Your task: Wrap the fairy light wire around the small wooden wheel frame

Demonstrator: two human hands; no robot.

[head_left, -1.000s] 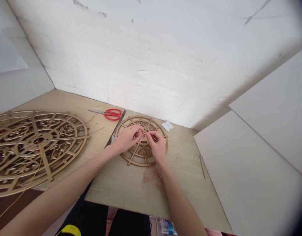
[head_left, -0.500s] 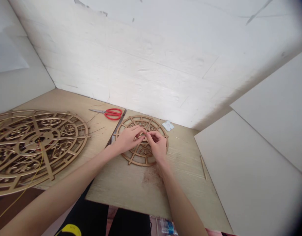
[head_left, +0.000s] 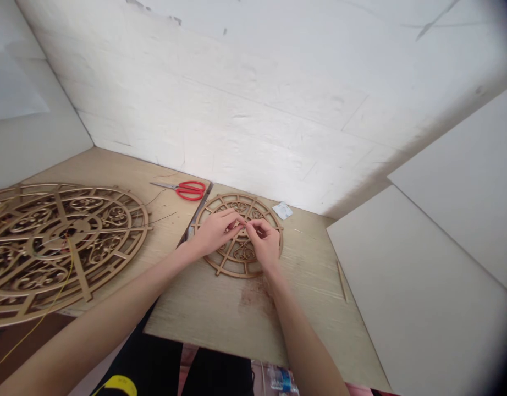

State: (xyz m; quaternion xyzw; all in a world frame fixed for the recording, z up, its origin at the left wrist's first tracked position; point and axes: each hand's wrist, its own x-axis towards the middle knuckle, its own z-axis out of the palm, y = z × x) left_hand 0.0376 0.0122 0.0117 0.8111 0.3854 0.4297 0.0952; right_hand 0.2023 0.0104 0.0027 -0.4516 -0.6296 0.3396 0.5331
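Note:
A round gold-brown openwork frame [head_left: 231, 265] with scroll patterns lies flat on the board. Over its centre, my left hand [head_left: 218, 231] and my right hand [head_left: 263, 241] meet at the fingertips. Both hands have thumb and forefinger pinched together. Whatever is between the fingertips is too small to make out. The middle of the frame is partly hidden behind my hands.
Larger round gold frames [head_left: 86, 289] lie stacked at left, with loose wires and a yellow wire [head_left: 55, 300]. Red-handled scissors [head_left: 189, 190] lie behind. A small white packet [head_left: 282, 210] and a thin stick [head_left: 342, 281] are on the board [head_left: 204, 324]. White panels [head_left: 414, 264] stand at right.
The fingers of my left hand have closed in a little more towards those of my right. The frames, scissors and packet have stayed in place.

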